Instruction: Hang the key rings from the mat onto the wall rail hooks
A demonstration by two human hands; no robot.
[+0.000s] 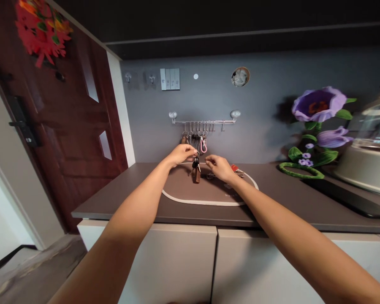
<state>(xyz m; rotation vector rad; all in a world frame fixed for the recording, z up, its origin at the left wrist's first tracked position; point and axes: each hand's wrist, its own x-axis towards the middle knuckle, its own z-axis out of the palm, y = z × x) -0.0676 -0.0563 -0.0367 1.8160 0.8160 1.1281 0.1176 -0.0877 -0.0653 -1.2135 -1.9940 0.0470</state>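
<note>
My left hand (183,154) pinches the ring of a bunch of keys (196,169), which dangles above the brown mat (177,190). A dark fob and a brown tag hang in that bunch. To the right of it, my right hand (221,168) is closed, fingertips bent together; whether they hold anything small I cannot make out. Behind my hands, several key rings and a pink carabiner (203,145) hang from the clear hook rail (202,122) on the wall. More keys (239,173) lie on the mat beside my right wrist, partly hidden.
The mat lies on a dark countertop (139,181) above pale cabinet doors. Purple flowers (319,105) and a large glass-topped object (372,147) stand at the right. A dark shelf (240,25) overhangs the counter. The red-brown door (82,126) is at the left.
</note>
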